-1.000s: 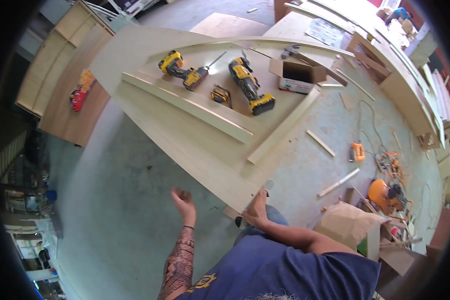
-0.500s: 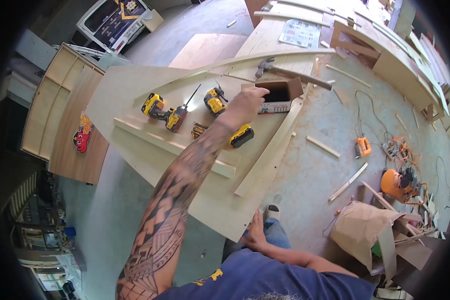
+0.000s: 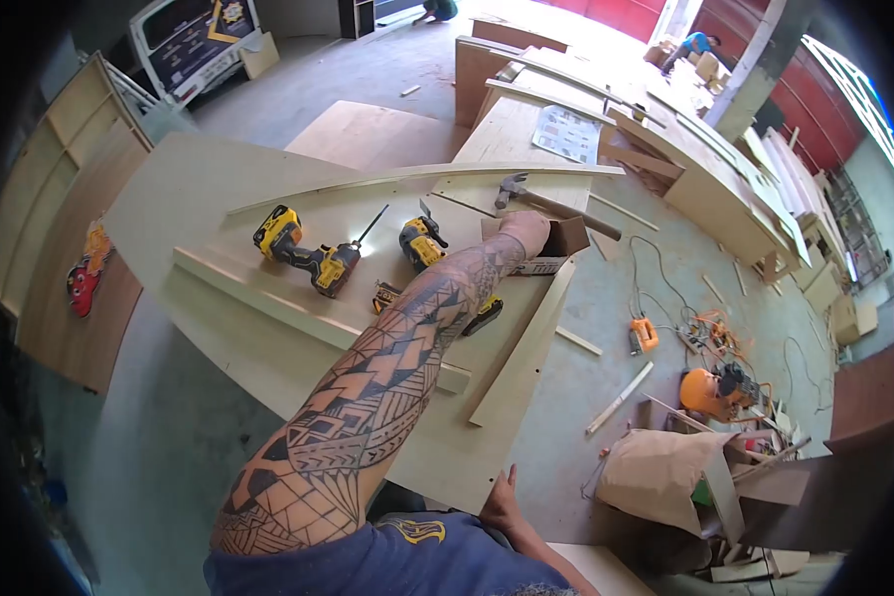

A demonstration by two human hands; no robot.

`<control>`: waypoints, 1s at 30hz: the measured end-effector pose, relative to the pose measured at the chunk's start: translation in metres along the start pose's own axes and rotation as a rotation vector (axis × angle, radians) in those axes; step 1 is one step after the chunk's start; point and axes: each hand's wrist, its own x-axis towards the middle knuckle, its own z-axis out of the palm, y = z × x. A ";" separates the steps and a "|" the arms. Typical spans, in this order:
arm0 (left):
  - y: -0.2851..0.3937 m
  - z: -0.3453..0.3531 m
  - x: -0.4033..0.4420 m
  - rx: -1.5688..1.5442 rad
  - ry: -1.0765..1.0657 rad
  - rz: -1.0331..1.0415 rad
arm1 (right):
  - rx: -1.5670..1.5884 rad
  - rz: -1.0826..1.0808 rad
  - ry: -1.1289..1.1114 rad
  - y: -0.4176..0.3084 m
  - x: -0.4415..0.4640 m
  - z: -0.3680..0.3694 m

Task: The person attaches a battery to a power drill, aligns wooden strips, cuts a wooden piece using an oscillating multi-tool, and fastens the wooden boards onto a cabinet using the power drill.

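My left hand (image 3: pixel 526 230) reaches into an open small cardboard box (image 3: pixel 568 238) on the pale plywood panel (image 3: pixel 422 437); its fingers are hidden inside. My right hand (image 3: pixel 502 505) grips the panel's near corner, its fingers partly hidden. A claw hammer (image 3: pixel 561 207) lies just beyond the box. Left of my forearm are a yellow-black cordless drill (image 3: pixel 313 253) with a long bit and a second yellow-black power tool (image 3: pixel 422 241). A yellow-black battery (image 3: pixel 484 316) is partly covered by my forearm. Wooden strips (image 3: pixel 298 308) lie along the panel.
Orange power tools (image 3: pixel 710 390) and cords lie on the floor at right. Nearer stands a brown paper sack (image 3: pixel 661 477) among wood scraps. Long plywood benches (image 3: pixel 705 199) run behind, with a person in blue (image 3: pixel 693 48) farther off. A van (image 3: pixel 194 45) is at back left.
My left hand has gone from the box's near rim down into the box. The view has tilted up and shifted, showing more of the background. My right hand stays at the panel's corner.
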 end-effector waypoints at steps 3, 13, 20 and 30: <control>-0.021 0.015 0.007 -0.080 0.021 0.018 | -0.034 -0.013 0.046 -0.010 -0.008 -0.006; -0.270 -0.023 -0.026 -0.432 0.358 -0.185 | -0.012 0.026 0.098 -0.013 -0.012 -0.004; -0.366 0.040 -0.059 -0.308 0.308 -0.374 | -0.045 0.118 0.030 -0.027 -0.011 -0.016; -0.263 0.005 -0.118 0.199 0.033 -0.033 | -0.122 0.139 -0.046 -0.016 -0.012 -0.005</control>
